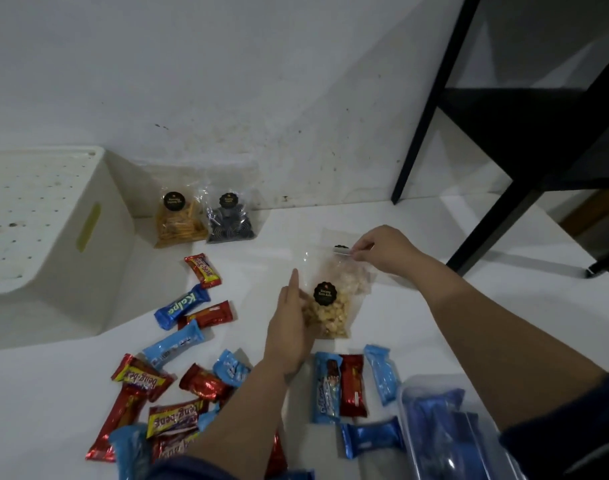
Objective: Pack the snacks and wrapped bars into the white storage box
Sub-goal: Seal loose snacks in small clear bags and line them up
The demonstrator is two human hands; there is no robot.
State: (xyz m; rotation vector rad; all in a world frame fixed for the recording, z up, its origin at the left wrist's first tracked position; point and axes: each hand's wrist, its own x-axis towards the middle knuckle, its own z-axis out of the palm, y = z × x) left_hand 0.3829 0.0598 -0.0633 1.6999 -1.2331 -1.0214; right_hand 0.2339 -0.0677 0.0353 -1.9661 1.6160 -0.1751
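While the clear bag of pale snacks (334, 303) lies on the white floor between both hands, the left hand (291, 327) rests flat against its left edge, fingers straight and pointing away from the person. Beyond the bag's far end, the right hand (382, 249) pinches the bag's top strip, wrist bent inward, forearm reaching diagonally from the lower right. Wrapped bars (178, 375) lie scattered left of and below the left hand. Further left stands the white storage box (71, 237), upturned.
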